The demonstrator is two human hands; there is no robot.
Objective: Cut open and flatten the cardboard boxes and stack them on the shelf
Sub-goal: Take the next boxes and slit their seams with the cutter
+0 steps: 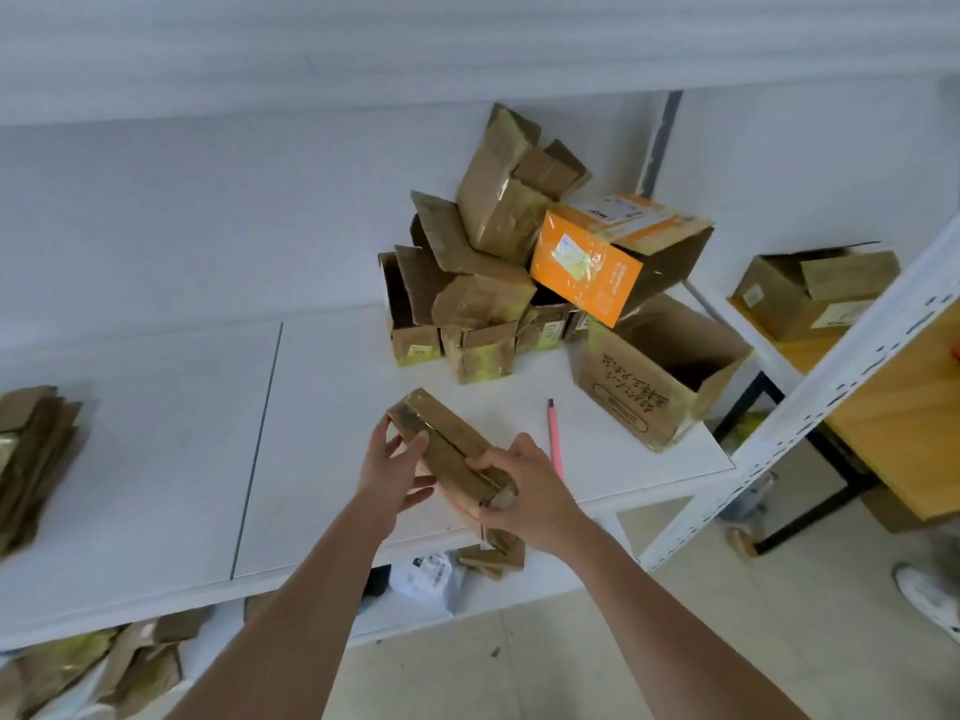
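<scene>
1. On the white shelf, just left of the pink cutter, both hands hold a small taped box slightly above the shelf surface.
2. Far to the left of the cutter, at the shelf's edge of view, lies a stack of flattened cardboard; I judge this to be the finished share of the work.
3. Behind the cutter, against the wall, stands a heap of unflattened boxes, with an orange box tilted on top and a large open box just right of the cutter. Much is left to do.
4. The box in hand looks closed and taped, so cutting it seems the step ahead; the cutter lies untouched on the shelf.
5. The left hand cups the box's near-left side, thumb on top and fingers spread loosely along the side.
6. The right hand grips the box's near end, fingers curled over its top edge.
7. Both forearms reach forward and slightly inward.
</scene>
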